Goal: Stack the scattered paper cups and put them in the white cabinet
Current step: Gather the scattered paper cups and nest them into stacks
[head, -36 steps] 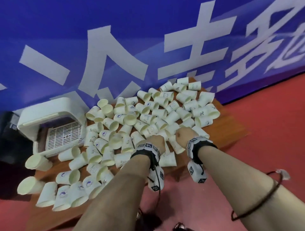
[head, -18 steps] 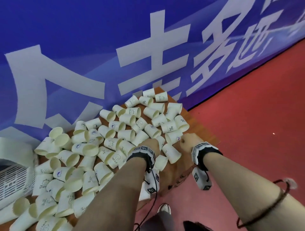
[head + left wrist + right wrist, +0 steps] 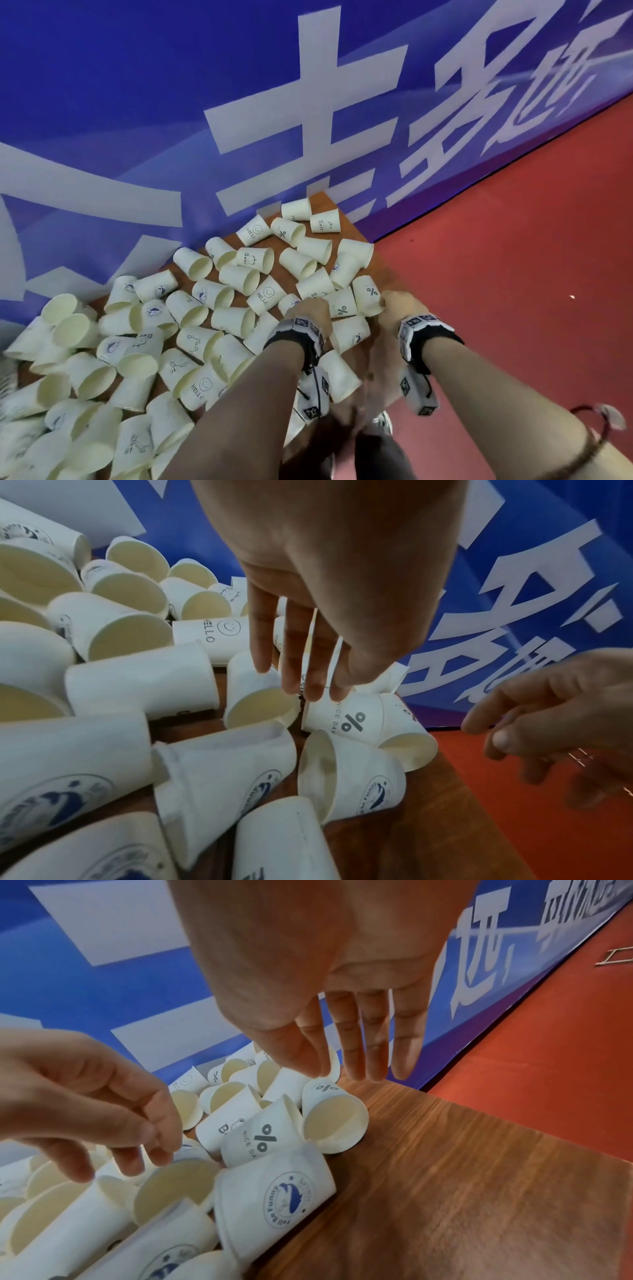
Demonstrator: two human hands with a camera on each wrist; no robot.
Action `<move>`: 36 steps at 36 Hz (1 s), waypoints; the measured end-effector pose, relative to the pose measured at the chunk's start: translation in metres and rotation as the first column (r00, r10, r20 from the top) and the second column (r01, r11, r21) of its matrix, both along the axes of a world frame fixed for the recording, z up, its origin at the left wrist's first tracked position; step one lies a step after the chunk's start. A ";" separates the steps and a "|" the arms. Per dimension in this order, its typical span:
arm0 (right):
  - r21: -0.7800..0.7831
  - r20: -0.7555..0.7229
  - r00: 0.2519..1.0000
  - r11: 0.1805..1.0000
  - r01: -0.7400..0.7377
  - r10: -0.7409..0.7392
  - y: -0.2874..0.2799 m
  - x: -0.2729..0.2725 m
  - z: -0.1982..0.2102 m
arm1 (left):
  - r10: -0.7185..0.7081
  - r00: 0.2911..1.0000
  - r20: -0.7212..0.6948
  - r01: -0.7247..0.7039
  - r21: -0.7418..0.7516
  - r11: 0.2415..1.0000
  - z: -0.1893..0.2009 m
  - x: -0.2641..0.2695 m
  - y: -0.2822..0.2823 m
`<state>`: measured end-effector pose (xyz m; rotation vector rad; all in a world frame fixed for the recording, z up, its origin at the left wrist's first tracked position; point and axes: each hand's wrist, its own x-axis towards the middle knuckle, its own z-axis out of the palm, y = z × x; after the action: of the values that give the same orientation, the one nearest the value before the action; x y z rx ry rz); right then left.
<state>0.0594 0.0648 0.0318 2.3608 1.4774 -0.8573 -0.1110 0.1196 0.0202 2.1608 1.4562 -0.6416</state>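
Nothing is stacked yet, as far as these views show. Dozens of paper cups (image 3: 236,320) lie on their sides, loose and overlapping, across the wooden table (image 3: 462,1177), which stands against the blue banner (image 3: 137,102). The white cabinet does not appear in any current view, so every cup is still to be nested and carried there; the job looks to be at its very start.

Both hands reach in at the table's right-hand end, the part nearest the red floor (image 3: 513,240). The left hand (image 3: 335,593) hangs with fingers extended and loose, its fingertips (image 3: 310,691) just at the base end of a "%" cup (image 3: 356,718) printed "NICE DAY"; whether they touch it I cannot tell, and it grips nothing. The right hand (image 3: 329,982) is also spread, fingers straight and pointing down, hovering above a second "%" cup (image 3: 329,1112) that lies at the edge of the pile with its mouth toward the bare wood. It holds nothing.

Readable prints on the cups: "HELLO" with a smiley face (image 3: 265,295), "Bear" beside a small drawing (image 3: 253,258), "%" with "NICE DAY", and a round blue emblem (image 3: 291,1196) whose ring reads partly "Funny". The banner behind the table carries large white Chinese characters, cropped too much to read with confidence.
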 end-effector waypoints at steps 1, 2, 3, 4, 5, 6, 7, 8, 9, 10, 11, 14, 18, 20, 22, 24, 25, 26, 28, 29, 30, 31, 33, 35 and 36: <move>0.010 -0.001 1.000 1.000 -0.007 0.007 0.005 0.005 -0.004 | 0.006 1.000 0.004 -0.006 0.011 1.000 -0.005 0.004 0.003; 0.022 -0.003 1.000 1.000 -0.018 0.018 0.009 0.010 -0.008 | 0.025 1.000 -0.004 -0.025 0.007 1.000 -0.005 0.008 0.005; 0.029 -0.006 1.000 0.999 -0.029 0.030 0.012 0.015 -0.012 | 0.054 0.998 0.023 -0.055 0.030 0.998 -0.009 0.013 0.007; 0.031 -0.019 0.999 0.999 -0.043 0.044 0.015 0.019 -0.017 | 0.092 0.995 0.034 -0.092 0.016 0.996 -0.007 0.019 0.009; 0.027 -0.033 0.997 0.998 -0.064 0.065 0.019 0.023 -0.021 | 0.130 0.991 0.043 -0.131 0.011 0.991 -0.007 0.024 0.010; 0.020 -0.043 0.995 0.996 -0.090 0.090 0.024 0.027 -0.026 | 0.166 0.985 0.039 -0.166 0.004 0.986 -0.009 0.030 0.014; 0.010 -0.044 0.992 0.993 -0.120 0.121 0.029 0.031 -0.030 | 0.189 0.981 0.043 -0.190 0.010 0.982 -0.012 0.034 0.017; 0.003 -0.043 0.987 0.988 -0.157 0.157 0.034 0.035 -0.034 | 0.214 0.976 0.032 -0.214 0.001 0.977 -0.014 0.040 0.021; -0.002 -0.042 0.979 0.980 -0.197 0.197 0.039 0.038 -0.038 | 0.240 0.970 0.021 -0.240 -0.023 0.971 -0.017 0.046 0.024; -0.002 -0.049 0.971 0.972 -0.236 0.236 0.042 0.041 -0.041 | 0.263 0.965 0.008 -0.262 -0.044 0.964 -0.019 0.053 0.027; -0.003 -0.062 0.961 0.963 -0.269 0.268 0.046 0.044 -0.045 | 0.289 0.957 0.005 -0.288 -0.049 0.956 -0.020 0.060 0.030; 0.013 -0.110 0.932 0.938 -0.347 0.347 0.055 0.055 -0.058 | 0.386 0.923 -0.014 -0.386 0.005 0.923 -0.025 0.080 0.032; 0.055 -0.141 0.894 0.905 -0.421 0.425 0.060 0.066 -0.070 | 0.456 0.890 -0.016 -0.454 0.064 0.888 -0.039 0.098 0.021; 0.068 -0.151 0.876 0.889 -0.452 0.457 0.061 0.071 -0.074 | 0.516 0.856 -0.030 -0.515 0.030 0.856 -0.042 0.105 0.020; 0.062 -0.175 0.863 0.880 -0.472 0.475 0.061 0.075 -0.078 | 0.547 0.837 -0.025 -0.547 0.021 0.837 -0.045 0.109 0.021; 0.050 -0.197 0.851 0.872 -0.487 0.486 0.060 0.077 -0.080 | 0.552 0.833 -0.033 -0.551 0.030 0.834 -0.047 0.109 0.023; 0.051 -0.201 0.846 0.868 -0.494 0.493 0.060 0.077 -0.080 | 0.555 0.831 -0.043 -0.553 0.047 0.832 -0.049 0.109 0.023; 0.055 -0.197 0.842 0.863 -0.503 0.503 0.060 0.077 -0.080 | 0.556 0.829 -0.059 -0.553 0.063 0.831 -0.051 0.109 0.023; 0.068 -0.169 0.835 0.852 -0.520 0.523 0.059 0.078 -0.078 | 0.563 0.823 -0.075 -0.559 0.067 0.827 -0.051 0.110 0.025; 0.076 -0.155 0.836 0.850 -0.521 0.526 0.059 0.078 -0.077 | 0.573 0.817 -0.069 -0.570 0.060 0.820 -0.053 0.110 0.026; 0.086 -0.136 0.840 0.851 -0.518 0.525 0.060 0.077 -0.077 | 0.588 0.806 -0.061 -0.586 0.052 0.809 -0.053 0.110 0.027; 0.100 -0.115 0.844 0.851 -0.515 0.524 0.060 0.077 -0.077 | 0.605 0.795 -0.047 -0.603 0.051 0.796 -0.052 0.109 0.027; 0.127 -0.086 0.854 0.856 -0.501 0.512 0.063 0.077 -0.077 | 0.645 0.763 -0.026 -0.644 0.051 0.764 -0.052 0.108 0.028; 0.142 -0.082 0.874 0.873 -0.466 0.479 0.067 0.079 -0.076 | 0.660 0.751 -0.026 -0.659 0.040 0.751 -0.049 0.108 0.027; 0.145 -0.083 0.882 0.881 -0.450 0.464 0.069 0.081 -0.074 | 0.661 0.750 -0.028 -0.660 0.038 0.750 -0.048 0.106 0.026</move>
<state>0.1403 0.1341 -0.0426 1.9211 2.0741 -0.8036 -0.0048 0.1458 -0.0278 1.4656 2.0940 -0.3930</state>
